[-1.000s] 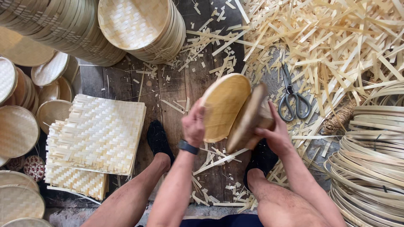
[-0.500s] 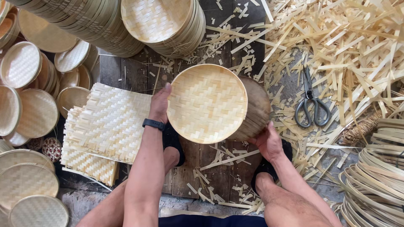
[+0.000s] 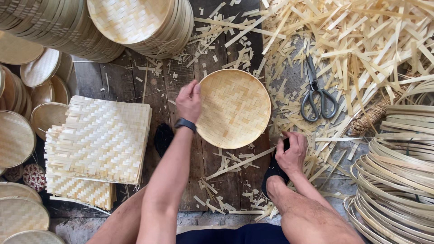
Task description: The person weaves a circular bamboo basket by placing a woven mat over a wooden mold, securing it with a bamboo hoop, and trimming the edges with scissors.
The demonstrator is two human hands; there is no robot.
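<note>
Round woven bamboo tray lying flat, hollow side up, on wooden surface; no long axis. Left hand pinching its left rim. Right hand resting apart, curled on foot, gripping nothing.

I have only one view, from the head camera, looking almost straight down past my forearms and knees onto the plank floor. It sits close enough that the woven tray fills the centre. The scissors and stacked mats stay inside the frame's sides.
</note>
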